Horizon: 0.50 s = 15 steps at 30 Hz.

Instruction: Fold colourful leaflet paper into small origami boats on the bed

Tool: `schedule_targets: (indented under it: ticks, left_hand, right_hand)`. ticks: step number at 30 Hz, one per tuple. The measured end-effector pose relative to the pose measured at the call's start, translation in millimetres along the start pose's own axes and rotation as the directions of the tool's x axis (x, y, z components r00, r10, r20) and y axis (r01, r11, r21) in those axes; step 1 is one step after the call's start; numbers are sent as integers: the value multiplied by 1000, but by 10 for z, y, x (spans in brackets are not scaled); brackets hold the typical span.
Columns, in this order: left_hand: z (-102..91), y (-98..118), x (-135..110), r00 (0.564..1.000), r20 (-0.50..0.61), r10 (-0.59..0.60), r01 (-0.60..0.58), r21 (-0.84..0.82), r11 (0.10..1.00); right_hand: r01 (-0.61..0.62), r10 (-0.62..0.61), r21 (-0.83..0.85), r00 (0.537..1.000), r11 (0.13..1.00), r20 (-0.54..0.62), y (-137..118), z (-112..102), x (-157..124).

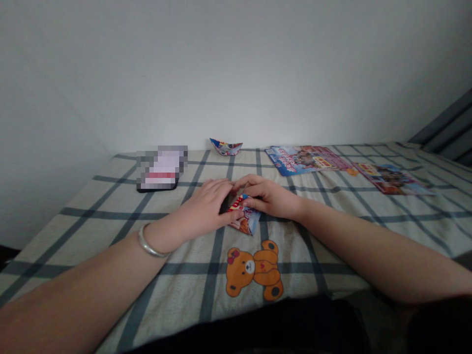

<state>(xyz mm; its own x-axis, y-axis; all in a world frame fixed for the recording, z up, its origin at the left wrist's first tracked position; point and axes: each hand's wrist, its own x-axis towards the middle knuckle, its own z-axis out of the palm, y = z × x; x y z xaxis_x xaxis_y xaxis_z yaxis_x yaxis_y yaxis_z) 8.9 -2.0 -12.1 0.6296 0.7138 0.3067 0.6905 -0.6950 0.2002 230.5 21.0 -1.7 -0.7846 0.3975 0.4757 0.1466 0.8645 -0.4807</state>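
Note:
A small folded piece of printed paper [245, 224], coloured blue, red and white, lies between my hands on the checked cloth. My left hand [208, 202] rests at its left side, the thumb laid across the paper. On the far and right side, my right hand [271, 196] bends its fingers around the paper, with the thumb on its top face. Both hands' fingertips come close together at the far edge, which they partly hide. A silver bangle [150, 242] circles my left wrist.
A folded paper boat [226, 147] stands near the wall. To the left lies a phone [162, 169], its screen pixelated. Printed leaflets [295, 160] lie at the back right, with another leaflet [393, 179] farther right. A bear picture [254, 270] marks the cloth [177, 295] in front.

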Motion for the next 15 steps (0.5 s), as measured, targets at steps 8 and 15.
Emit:
schedule_targets:
  ticks: [8, 15]
  left_hand:
    - [6, -25, 11, 999, -39, -16, 16, 17, 1000]
    - [-14, -59, 43, 1000, -23, -13, 11, -88, 996]
  right_hand:
    - [-12, 8, -61, 998, 998, -64, -7, -18, -9]
    - [10, -15, -44, 994, 999, -105, -22, -9, -4]
